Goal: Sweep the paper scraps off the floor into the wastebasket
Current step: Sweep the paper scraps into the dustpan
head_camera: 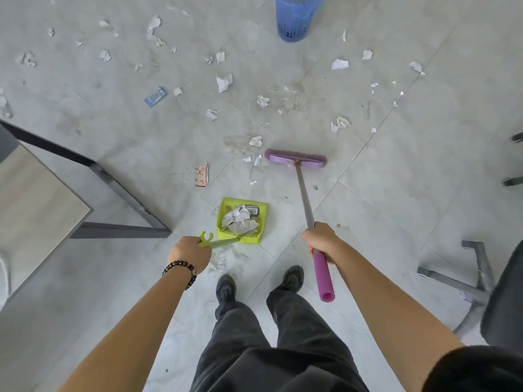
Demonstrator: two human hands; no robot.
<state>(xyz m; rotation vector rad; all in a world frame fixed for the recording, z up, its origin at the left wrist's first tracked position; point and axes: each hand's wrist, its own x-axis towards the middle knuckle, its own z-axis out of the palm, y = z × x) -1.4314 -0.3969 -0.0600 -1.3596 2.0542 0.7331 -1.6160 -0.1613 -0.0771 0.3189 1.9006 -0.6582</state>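
You see a lime-green dustpan (242,220), a purple broom (295,159) head on a grey pole with magenta grip, white scraps (224,82) on pale grey tiles (410,165), and a blue latticed wastebasket (294,19) at top.

On the floor: 1 purple broom (295,159), 1 green dustpan (242,220), 1 blue wastebasket (294,17) at the far side. 1 blue wrapper (154,96) far left, 1 red-printed slip (202,175), and roughly 30 white paper scraps (224,82). 2 hands, left (190,255) and right (322,240). 2 shoes (225,287).
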